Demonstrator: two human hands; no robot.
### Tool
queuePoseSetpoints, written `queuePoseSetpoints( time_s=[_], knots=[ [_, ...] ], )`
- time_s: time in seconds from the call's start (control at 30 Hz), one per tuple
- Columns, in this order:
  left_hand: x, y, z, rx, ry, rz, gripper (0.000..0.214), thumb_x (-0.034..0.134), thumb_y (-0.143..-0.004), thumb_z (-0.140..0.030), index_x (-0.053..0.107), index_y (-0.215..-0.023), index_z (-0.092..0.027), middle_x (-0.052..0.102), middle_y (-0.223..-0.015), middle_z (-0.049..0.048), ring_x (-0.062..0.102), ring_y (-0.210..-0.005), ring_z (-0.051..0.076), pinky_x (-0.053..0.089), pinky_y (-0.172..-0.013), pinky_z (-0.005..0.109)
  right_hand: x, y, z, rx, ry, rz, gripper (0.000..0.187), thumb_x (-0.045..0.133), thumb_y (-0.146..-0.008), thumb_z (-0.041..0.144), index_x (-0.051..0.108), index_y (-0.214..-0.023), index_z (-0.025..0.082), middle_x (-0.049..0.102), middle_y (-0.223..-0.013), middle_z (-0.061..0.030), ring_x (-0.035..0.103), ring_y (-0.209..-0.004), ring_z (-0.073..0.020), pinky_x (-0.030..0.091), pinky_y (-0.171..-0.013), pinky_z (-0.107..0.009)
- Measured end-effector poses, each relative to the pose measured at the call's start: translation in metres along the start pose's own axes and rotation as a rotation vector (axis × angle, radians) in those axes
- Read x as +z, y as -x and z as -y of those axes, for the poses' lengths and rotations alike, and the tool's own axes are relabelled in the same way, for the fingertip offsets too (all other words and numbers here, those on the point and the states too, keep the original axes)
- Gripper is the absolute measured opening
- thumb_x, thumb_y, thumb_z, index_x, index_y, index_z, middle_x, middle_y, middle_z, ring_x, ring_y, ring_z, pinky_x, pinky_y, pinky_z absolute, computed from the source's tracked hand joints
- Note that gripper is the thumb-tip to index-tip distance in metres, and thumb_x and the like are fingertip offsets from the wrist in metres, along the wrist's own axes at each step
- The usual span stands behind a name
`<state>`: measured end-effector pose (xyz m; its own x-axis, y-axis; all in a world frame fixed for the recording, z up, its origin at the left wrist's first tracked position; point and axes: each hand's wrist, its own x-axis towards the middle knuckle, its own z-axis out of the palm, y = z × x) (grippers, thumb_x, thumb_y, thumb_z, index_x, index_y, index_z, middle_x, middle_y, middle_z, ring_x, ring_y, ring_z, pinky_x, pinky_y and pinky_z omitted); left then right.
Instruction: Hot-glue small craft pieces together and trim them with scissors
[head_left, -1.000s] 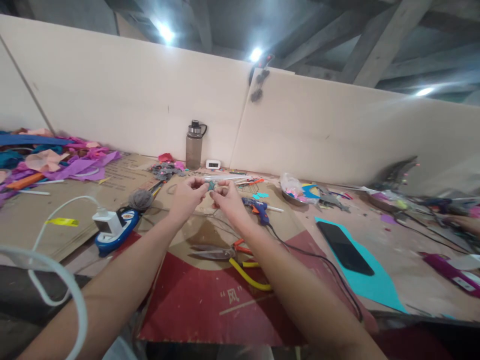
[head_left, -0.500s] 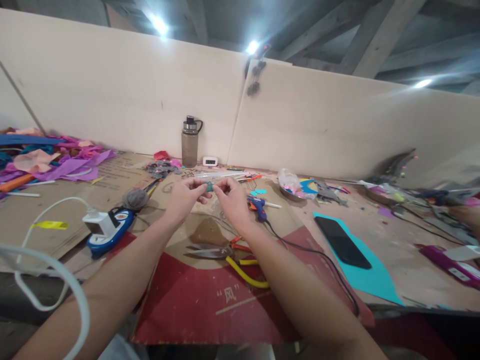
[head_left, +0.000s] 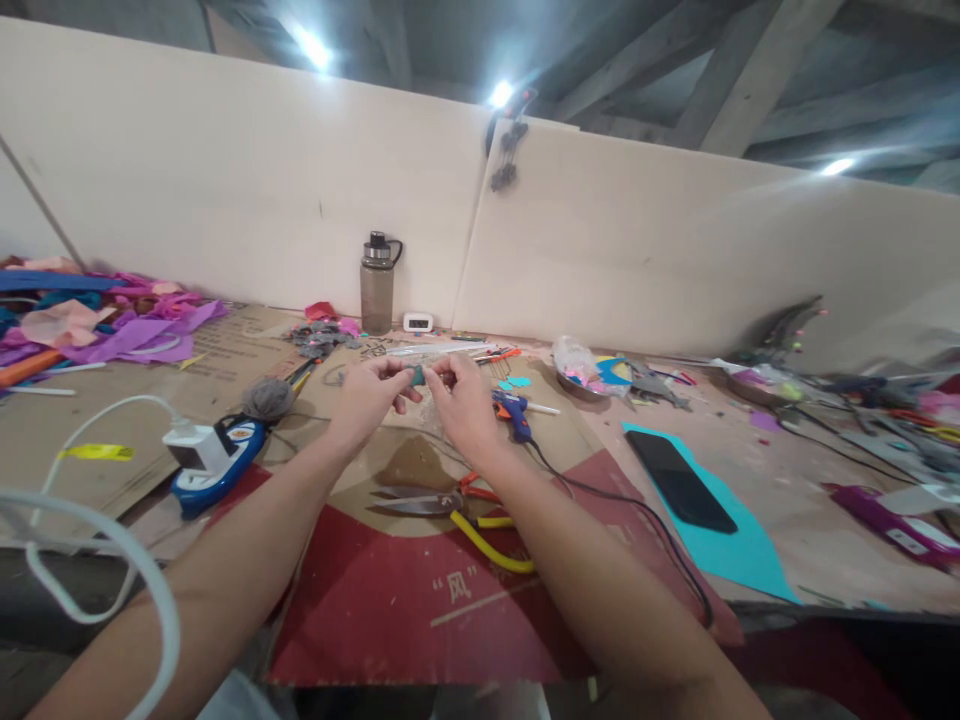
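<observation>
Between the fingertips of both hands is a small teal piece, too small to make out in detail. My left hand pinches it from the left, and my right hand pinches it from the right. Below the hands lie scissors with yellow and orange handles, partly covered by my right forearm. A blue glue gun rests just right of my right hand. Small teal cut-outs lie behind it.
A red and brown cardboard sheet covers the table in front. Left are a blue power strip, grey yarn and coloured scraps. A bottle stands at the back. Right, a phone lies on turquoise sheet.
Both hands stay almost in place, with the teal piece turned slightly between the fingers. A person's hand at the far right edge has gone from view.
</observation>
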<state>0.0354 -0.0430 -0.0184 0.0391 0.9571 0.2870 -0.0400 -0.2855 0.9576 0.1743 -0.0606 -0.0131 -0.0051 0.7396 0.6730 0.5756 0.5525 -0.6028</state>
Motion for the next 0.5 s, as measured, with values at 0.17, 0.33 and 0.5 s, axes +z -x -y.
queuePoseSetpoints(
  time_s=[0.17, 0.33, 0.5],
  knots=[
    [0.0004, 0.001, -0.0027, 0.003, 0.001, -0.002, 0.023, 0.069, -0.065, -0.034, 0.062, -0.075, -0.014, 0.063, -0.059, 0.0037, 0.06, -0.051, 0.014, 0.039, -0.04, 0.021, 0.0008, 0.0002, -0.0002, -0.067, 0.059, -0.012, 0.012, 0.048, -0.082, 0.025, 0.049, -0.072, 0.02, 0.053, -0.079, -0.0021, 0.046, -0.075, -0.0148, 0.035, -0.069, -0.028],
    [-0.0004, 0.0027, -0.004, 0.014, -0.052, 0.038, 0.021, 0.065, -0.07, -0.035, 0.062, -0.076, -0.015, 0.064, -0.056, 0.0031, 0.048, -0.038, 0.008, 0.035, -0.038, 0.02, 0.0016, -0.0007, -0.0016, -0.047, 0.084, -0.022, 0.012, 0.049, -0.081, 0.026, 0.048, -0.071, 0.02, 0.053, -0.077, -0.0018, 0.046, -0.073, -0.0151, 0.035, -0.068, -0.028],
    [-0.0018, 0.0023, -0.0029, -0.02, -0.045, 0.081, 0.019, 0.063, -0.072, -0.035, 0.061, -0.075, -0.016, 0.06, -0.051, 0.0004, 0.04, -0.034, 0.005, 0.027, -0.035, 0.018, 0.0001, -0.0029, -0.0019, 0.0, 0.037, -0.025, 0.009, 0.052, -0.078, 0.027, 0.052, -0.073, 0.019, 0.051, -0.072, -0.0001, 0.044, -0.068, -0.0138, 0.034, -0.065, -0.027]
  ],
)
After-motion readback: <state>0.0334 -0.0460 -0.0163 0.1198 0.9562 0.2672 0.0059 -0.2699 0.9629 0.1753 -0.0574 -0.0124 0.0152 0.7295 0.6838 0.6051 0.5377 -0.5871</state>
